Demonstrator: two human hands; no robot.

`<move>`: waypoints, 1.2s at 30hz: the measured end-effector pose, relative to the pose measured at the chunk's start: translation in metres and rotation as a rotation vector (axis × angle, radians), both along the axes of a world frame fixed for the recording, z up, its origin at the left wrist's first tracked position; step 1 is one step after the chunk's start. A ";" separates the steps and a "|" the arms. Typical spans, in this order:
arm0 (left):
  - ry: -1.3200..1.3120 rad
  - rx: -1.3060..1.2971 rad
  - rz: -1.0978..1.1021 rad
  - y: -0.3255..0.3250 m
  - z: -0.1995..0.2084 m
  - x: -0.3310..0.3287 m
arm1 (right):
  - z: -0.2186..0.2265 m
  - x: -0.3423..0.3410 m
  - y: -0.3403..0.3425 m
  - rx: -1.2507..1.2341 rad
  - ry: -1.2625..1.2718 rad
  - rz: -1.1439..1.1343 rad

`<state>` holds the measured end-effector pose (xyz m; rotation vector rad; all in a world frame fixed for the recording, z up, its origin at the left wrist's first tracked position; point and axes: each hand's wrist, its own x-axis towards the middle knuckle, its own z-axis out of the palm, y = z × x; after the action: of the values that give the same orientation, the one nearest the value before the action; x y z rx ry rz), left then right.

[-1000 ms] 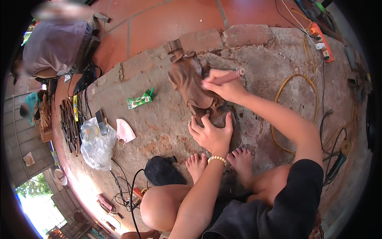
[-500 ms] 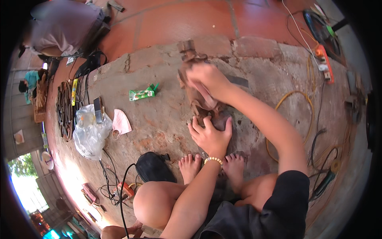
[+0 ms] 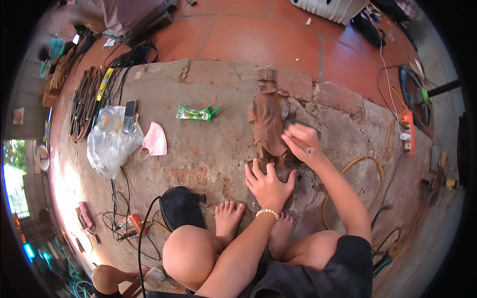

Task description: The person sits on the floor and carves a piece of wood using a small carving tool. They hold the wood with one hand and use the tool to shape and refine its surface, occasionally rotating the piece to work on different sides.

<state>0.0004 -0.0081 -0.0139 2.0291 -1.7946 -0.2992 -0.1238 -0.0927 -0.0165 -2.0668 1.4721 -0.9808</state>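
A brown carved wooden figure (image 3: 270, 121) lies on the rough concrete, its narrow end away from me and its dark base near my feet. My left hand (image 3: 270, 186), with a beaded bracelet at the wrist, grips that base, thumb and fingers spread across it. Along the figure's lower right side, my right hand (image 3: 303, 141) is closed around a reddish-brown stick-shaped tool (image 3: 301, 145). The hand is slightly blurred, and the tool's working end is hidden. Beyond the right hand shows a dark flat piece (image 3: 310, 128), partly covered.
Left of the figure lie a green packet (image 3: 195, 113), a pink mask (image 3: 155, 140), a plastic bag (image 3: 112, 154), a phone (image 3: 130, 115) and a roll of tools (image 3: 85, 102). A black pouch (image 3: 181, 208) sits by my left knee. A yellow cable (image 3: 365, 160) and an orange power strip (image 3: 407, 131) are at right.
My right hand has moved from over the middle of the figure to its lower right side, with the tool in it. The view has shifted. My left hand stays on the base.
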 end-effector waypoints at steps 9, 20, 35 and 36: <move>0.020 -0.008 -0.041 0.003 0.005 -0.002 | 0.016 0.013 -0.045 -0.203 0.048 0.044; -0.023 0.001 -0.058 0.005 0.000 -0.005 | 0.040 0.020 -0.020 -0.070 -0.155 0.129; -0.010 0.045 -0.039 0.007 -0.004 -0.001 | 0.034 0.012 0.028 0.347 -0.176 0.284; -0.007 0.037 -0.040 0.008 -0.001 -0.003 | 0.039 0.010 0.022 0.241 -0.161 0.266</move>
<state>-0.0029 -0.0003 -0.0153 2.0233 -1.8489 -0.3404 -0.1134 -0.0703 0.0229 -1.9006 1.1382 -0.8016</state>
